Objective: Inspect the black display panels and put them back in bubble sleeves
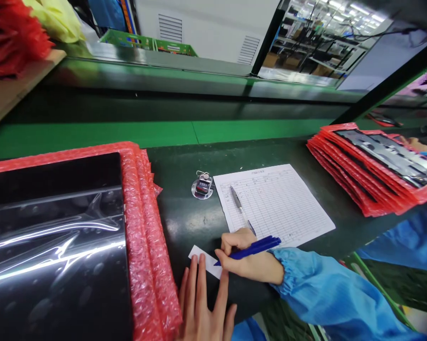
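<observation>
My right hand is closed around a blue pen, its tip at a small white slip of paper. Fingers spread, my left hand presses the slip against the dark green bench. Just beyond lies a printed form with a ruled table, and a silver pen rests on its left part. A small round metal counter stands to the left of the form. Any writing on the slip is too small to make out.
At left, a dark glossy panel under clear film lies on red bubble wrap. More red-wrapped panels are stacked at right, near another person's blue sleeve. Red bags sit on a wooden board at upper left.
</observation>
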### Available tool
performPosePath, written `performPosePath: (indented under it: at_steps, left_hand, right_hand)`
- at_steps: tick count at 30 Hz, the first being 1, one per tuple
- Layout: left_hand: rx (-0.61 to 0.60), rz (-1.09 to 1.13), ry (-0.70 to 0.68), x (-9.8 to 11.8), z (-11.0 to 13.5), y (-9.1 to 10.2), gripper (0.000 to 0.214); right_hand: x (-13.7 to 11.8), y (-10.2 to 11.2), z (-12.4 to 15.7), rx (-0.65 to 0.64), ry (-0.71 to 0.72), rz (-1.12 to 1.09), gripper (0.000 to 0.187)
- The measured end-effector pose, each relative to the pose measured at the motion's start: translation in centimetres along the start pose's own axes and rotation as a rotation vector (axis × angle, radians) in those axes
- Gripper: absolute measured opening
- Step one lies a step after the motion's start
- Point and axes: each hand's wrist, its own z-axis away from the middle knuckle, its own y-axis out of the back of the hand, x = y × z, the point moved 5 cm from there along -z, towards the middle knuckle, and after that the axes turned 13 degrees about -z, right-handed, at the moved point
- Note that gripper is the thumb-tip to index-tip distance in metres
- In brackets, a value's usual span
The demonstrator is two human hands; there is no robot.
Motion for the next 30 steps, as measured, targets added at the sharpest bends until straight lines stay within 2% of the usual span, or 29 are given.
performPosePath:
  at_steps: [10,22,30]
  left_hand:
    - [-0.009,-0.007,-0.001,-0.03,0.04,0.12,0.039]
    - [-0.016,0.011,0.008,0.01,-0.25,0.30,0.039]
    - [-0.009,0.018,0.002,0.05,-0.31,0.41,0.036]
  right_hand:
    - [-0.70,0.02,-0.25,0.009,0.045,0.063,0.032]
    - [-0.06,0.00,-0.11,0.035,0.007,0.051,0.032]
    - [-0.65,-0.05,-0.14,-0.004,0.026,0.034,0.032]
